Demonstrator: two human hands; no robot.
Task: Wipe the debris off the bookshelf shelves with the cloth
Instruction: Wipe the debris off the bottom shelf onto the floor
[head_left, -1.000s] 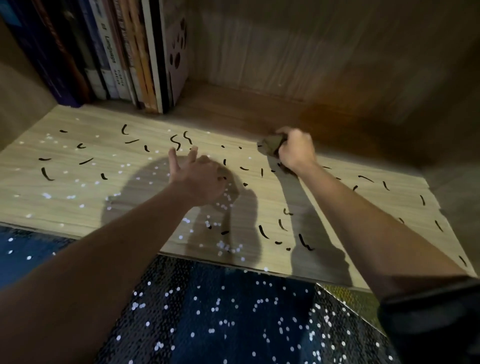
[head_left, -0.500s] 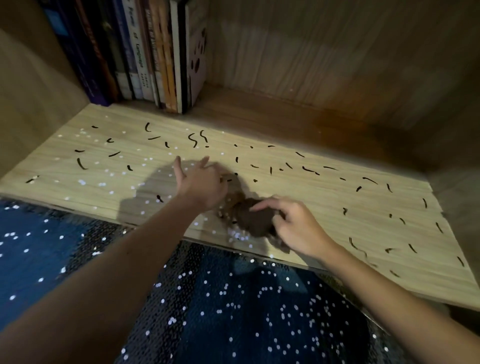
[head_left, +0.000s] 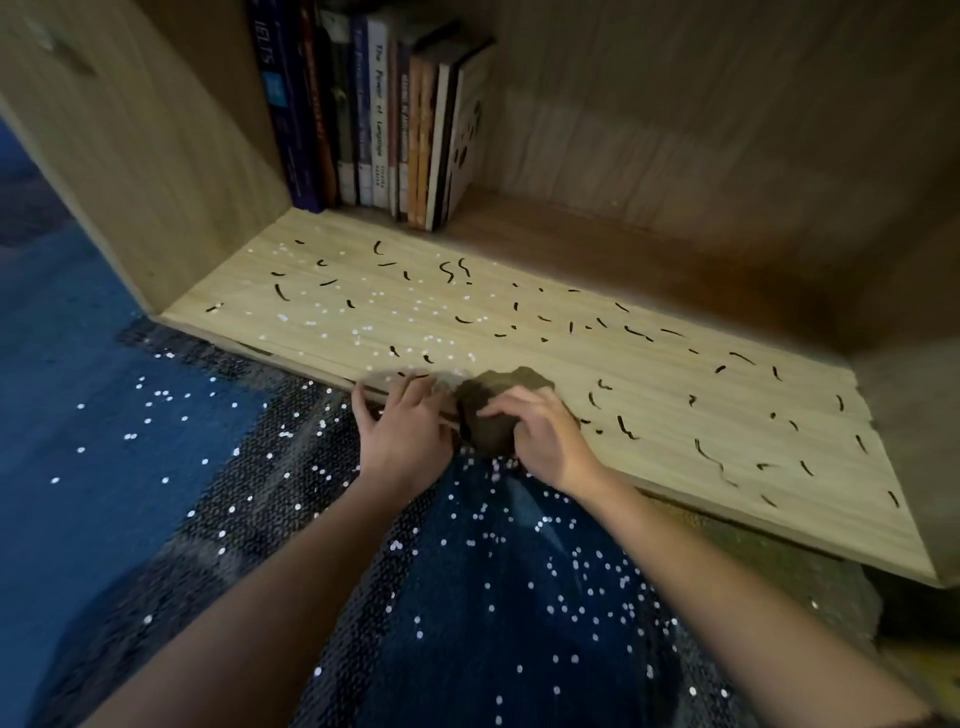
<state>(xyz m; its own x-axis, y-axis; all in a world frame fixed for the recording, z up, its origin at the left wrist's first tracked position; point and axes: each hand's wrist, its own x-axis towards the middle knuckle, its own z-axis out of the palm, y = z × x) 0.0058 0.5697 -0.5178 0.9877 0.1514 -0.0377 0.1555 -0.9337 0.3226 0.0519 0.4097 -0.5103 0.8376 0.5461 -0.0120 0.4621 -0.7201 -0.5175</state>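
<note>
The right hand (head_left: 540, 436) lay over a crumpled brown cloth (head_left: 493, 410), fingers curled round it and pressing it down at the front edge of the shelf (head_left: 649, 405). The left hand (head_left: 402, 426) rested just beside the cloth, fingers fairly straight and spread, holding nothing, fingertips on the shelf lip. The cloth sat partly over that lip, near the middle of the shelf's length.

Small white specks (head_left: 363, 328) lay thick on the left half of the shelf. Black curled strands (head_left: 709, 454) were scattered across the whole board, most plainly to the right of the hands. The patch directly behind the cloth appeared cleaner. A row of books (head_left: 379, 119) stood upright in the back left corner, beside the side panel (head_left: 156, 156). Many fallen specks (head_left: 561, 587) lay on the dark blue surface (head_left: 104, 415) below the shelf. Whether that was carpet or fabric could not be told.

Assessment: the step in hand looked like a pull-stroke ending at the front edge, with most of the shelf not yet wiped. To do it well, the cloth should be spread broad rather than bunched, pressed evenly, and drawn from the back wall forward in overlapping lanes. The free hand would serve better cupped under the lip to catch what comes off. Strands near the books call for a sideways sweep away from the spines first.
</note>
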